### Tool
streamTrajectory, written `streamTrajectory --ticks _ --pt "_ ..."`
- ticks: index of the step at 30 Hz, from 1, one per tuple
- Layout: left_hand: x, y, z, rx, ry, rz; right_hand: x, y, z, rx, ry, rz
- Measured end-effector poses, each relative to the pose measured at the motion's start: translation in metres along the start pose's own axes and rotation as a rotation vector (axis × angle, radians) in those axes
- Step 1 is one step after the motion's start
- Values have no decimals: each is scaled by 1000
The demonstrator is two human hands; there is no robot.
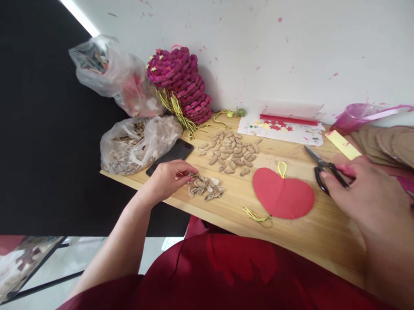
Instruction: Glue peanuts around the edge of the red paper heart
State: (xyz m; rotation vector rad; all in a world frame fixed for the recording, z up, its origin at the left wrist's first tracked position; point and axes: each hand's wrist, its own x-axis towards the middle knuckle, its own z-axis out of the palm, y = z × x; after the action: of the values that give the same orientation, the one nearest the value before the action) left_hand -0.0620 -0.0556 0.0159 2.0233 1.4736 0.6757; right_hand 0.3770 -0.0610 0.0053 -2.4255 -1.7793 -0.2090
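From where I'm standing, I'd pinch the shells (207, 188) lightly. They're right at the left hand's (167, 177) fingers, which are nearly together; can't tell if they've got one. The right hand's (369, 193) fingers are gripping the scissors (314, 156) by the handles, so keep those tips aimed away. Whole peanuts (231, 149) lie just beyond the left fingers.

Soft, even light fills the wall (268, 52) and bench (238, 193); a strip (74, 10) at upper left glares white. Shadows stay faint. The right hand (371, 196) blurs (only slightly), and wide-angle distortion stretches the edges.
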Motion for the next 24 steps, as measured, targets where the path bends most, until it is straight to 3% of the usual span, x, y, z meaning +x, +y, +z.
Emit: streamTrajectory --ticks 3,6,12,16,20,24 --pt "0 1 -4 -40 90 -95 -3 -8 -7 16 13 20" --pt "6 -1 -6 -120 183 -178 -6 -12 -10 83 60 -65" --pt "37 -7 13 -383 217 -207 -7 -10 -2 212 125 -217" --pt "48 -3 22 -170 219 -200 -5 -8 3 239 93 -248" --pt "44 -1 19 138 238 -122 -5 -7 3 244 97 -253" --pt "37 -3 13 204 286 -56 -8 -9 0 270 179 -289"
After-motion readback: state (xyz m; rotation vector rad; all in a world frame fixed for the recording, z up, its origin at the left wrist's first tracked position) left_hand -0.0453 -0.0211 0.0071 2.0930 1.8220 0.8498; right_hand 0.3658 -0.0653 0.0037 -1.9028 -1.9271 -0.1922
